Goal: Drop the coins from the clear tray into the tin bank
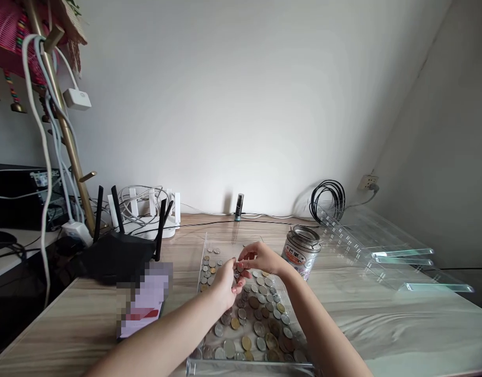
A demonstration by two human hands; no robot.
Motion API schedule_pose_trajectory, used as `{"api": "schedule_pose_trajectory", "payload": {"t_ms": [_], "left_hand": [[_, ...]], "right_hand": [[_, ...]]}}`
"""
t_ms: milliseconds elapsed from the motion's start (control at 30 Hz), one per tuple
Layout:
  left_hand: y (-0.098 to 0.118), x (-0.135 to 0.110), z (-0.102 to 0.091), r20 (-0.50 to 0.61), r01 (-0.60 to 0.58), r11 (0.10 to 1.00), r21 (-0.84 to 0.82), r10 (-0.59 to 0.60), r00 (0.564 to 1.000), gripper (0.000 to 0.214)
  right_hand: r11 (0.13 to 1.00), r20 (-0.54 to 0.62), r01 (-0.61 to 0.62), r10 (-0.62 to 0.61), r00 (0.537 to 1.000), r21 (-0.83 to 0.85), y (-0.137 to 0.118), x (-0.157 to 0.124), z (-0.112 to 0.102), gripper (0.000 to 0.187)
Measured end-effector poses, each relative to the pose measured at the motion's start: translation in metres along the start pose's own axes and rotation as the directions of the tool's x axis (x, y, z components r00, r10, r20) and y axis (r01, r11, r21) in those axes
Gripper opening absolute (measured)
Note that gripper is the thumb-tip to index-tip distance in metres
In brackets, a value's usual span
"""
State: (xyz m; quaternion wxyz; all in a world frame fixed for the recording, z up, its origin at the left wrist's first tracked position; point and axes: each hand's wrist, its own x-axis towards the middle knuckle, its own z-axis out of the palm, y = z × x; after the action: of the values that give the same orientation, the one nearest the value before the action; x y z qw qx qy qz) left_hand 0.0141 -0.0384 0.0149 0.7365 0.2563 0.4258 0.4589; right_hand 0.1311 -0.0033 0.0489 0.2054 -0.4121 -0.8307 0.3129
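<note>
Both of my hands meet above a clear plastic tray that lies on the table, with many silver, gold and brown coins spread over its bottom. My left hand is cupped and half closed, with a few coins showing at its fingers. Over it, the fingers of my right hand are bent and pinched at a coin; part of the grip is hidden. Just right of the tray stands a round metal can with a printed label.
Clear plastic panels are stacked at the right, near a black cable coil. A small dark bottle stands by the wall. On the left are a black router, a white router and a blurred phone.
</note>
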Motion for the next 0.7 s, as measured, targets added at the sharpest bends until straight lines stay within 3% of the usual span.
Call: {"api": "schedule_pose_trajectory", "payload": {"t_ms": [267,367,400,433,500,567,600,633,700], "left_hand": [[0.002,-0.001,0.0,-0.026,0.068,0.996,-0.05,-0.069,0.997,0.028],[0.001,0.0,-0.001,0.017,0.066,0.997,-0.032,-0.066,0.998,0.033],[0.001,0.001,-0.002,0.035,0.082,0.996,-0.023,-0.081,0.996,0.034],[0.0,0.001,-0.003,0.049,0.1,0.995,-0.016,-0.1,0.994,0.035],[-0.001,0.002,-0.004,0.058,0.133,0.991,-0.013,-0.132,0.99,0.034],[-0.001,0.003,-0.004,0.047,0.142,0.99,-0.017,-0.141,0.989,0.033],[-0.002,0.003,-0.004,0.041,0.143,0.99,-0.019,-0.142,0.989,0.033],[-0.002,0.003,-0.003,0.039,0.146,0.989,-0.018,-0.145,0.989,0.033],[-0.002,0.003,-0.003,0.046,0.152,0.988,-0.013,-0.151,0.987,0.034]], "right_hand": [[0.979,-0.031,-0.061,0.056,0.998,-0.193,-0.005,-0.002,0.005,0.007],[0.97,-0.271,-0.045,-0.022,0.962,-0.241,-0.01,-0.007,-0.007,0.007],[0.96,-0.408,-0.078,-0.04,0.912,-0.268,-0.009,-0.011,-0.016,0.01],[0.943,-0.552,-0.145,-0.046,0.832,-0.298,-0.007,-0.016,-0.026,0.013],[0.879,-0.788,-0.354,-0.039,0.614,-0.32,0.001,-0.028,-0.049,0.018],[0.797,-0.899,-0.541,-0.005,0.438,-0.268,0.015,-0.04,-0.07,0.02],[0.769,-0.918,-0.598,0.037,0.395,-0.226,0.023,-0.046,-0.079,0.02],[0.753,-0.92,-0.631,0.093,0.381,-0.185,0.031,-0.05,-0.086,0.02],[0.751,-0.893,-0.649,0.202,0.402,-0.122,0.044,-0.055,-0.095,0.019]]}}
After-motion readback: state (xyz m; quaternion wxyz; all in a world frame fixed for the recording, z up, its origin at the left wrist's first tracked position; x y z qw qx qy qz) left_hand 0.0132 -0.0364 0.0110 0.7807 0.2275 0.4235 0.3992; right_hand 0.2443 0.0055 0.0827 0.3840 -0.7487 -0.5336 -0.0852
